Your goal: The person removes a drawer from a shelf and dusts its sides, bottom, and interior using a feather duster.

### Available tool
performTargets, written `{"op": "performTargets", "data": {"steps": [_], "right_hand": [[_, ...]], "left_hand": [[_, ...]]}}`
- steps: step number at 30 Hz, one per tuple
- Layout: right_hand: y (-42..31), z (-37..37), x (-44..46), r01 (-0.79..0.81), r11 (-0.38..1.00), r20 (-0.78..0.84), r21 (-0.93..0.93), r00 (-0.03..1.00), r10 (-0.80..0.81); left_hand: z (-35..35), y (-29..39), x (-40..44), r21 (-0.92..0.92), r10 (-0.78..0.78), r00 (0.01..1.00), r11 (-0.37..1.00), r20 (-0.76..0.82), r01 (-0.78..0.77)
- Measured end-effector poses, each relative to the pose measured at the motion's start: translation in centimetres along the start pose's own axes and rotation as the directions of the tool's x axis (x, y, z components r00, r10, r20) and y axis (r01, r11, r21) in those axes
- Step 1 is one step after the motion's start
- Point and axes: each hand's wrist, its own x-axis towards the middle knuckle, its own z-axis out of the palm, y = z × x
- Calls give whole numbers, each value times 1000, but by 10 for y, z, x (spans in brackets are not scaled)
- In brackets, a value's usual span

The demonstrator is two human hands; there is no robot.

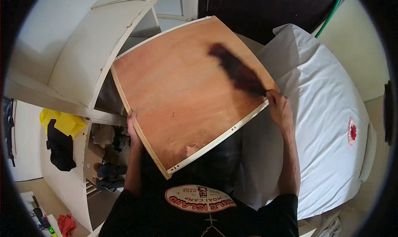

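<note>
A wooden drawer (178,83) is tilted in front of me, its flat brown panel facing up and white metal runners along two sides. My left hand (132,127) grips its left edge, with the fingers hidden beneath. At the drawer's right corner, my right hand (280,108) is closed on one end of a dark cloth (238,71). The cloth is smeared by motion and stretches over the upper right of the panel. Whether it touches the wood I cannot tell.
To the right is a bed with a white sheet (323,112). A cream cabinet (89,62) stands on the left, with shoes (110,170) on its lower shelves and yellow cloth (62,120) and black cloth (60,147) beside it. A dark door (257,13) is at the back.
</note>
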Motion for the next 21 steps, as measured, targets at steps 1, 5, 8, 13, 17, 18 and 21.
{"op": "performTargets", "data": {"steps": [1, 5, 8, 13, 17, 18, 21], "right_hand": [[-4, -4, 0, -62, 997, -48, -46, 997, 60], [-10, -9, -8, -74, 996, 53, 48, 996, 72], [-6, -3, -7, -83, 996, -7, 35, 996, 84], [-3, 7, -8, -32, 997, 1, 70, 999, 32], [-13, 3, -7, -144, 989, -56, -32, 988, 142], [-16, 4, -6, -189, 977, -130, -95, 976, 176], [-2, 4, -8, -46, 996, -1, 78, 999, 46]], "left_hand": [[9, 2, -3, -5, 8, 1000, 1000, 8, -8], [21, 5, -6, -31, -41, 998, 999, -43, 39], [10, 5, -3, 59, -56, 993, 996, -99, 63], [23, 14, -7, 31, -104, 992, 994, -65, 106], [36, 19, -11, 3, -52, 995, 999, -84, 53], [37, 21, -12, -7, -44, 997, 999, -57, 44], [54, 34, -18, 20, -76, 994, 997, -81, 78]]}}
